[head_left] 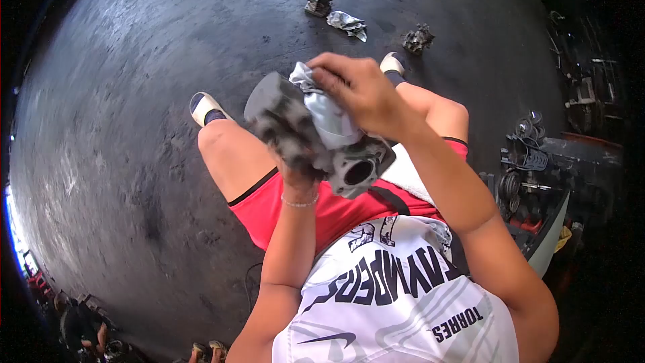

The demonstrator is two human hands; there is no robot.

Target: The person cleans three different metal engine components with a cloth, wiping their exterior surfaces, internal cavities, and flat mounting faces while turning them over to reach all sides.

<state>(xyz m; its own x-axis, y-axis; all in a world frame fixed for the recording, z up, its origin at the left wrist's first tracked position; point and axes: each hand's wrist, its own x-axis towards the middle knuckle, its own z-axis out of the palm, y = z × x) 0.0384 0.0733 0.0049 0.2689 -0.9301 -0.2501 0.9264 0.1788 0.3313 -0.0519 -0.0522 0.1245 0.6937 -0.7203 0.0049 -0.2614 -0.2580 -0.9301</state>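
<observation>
A grey cast-metal engine part (285, 124) with a round bore at its near end is held up over my lap, its left side blurred by motion. My left hand (296, 178) grips it from below, the fingers mostly hidden behind the metal. Bunched in my right hand (363, 91) is a light grey cloth (330, 119), pinched at its top. The cloth's lower end lies against the upper side of the engine part.
On the dark floor (121, 107) ahead stand a metal part (320, 0), a crumpled cloth (347, 25) and a smaller metal part (418, 39). Several machine parts (527, 154) sit at the right. Another person (80, 326) is at the lower left.
</observation>
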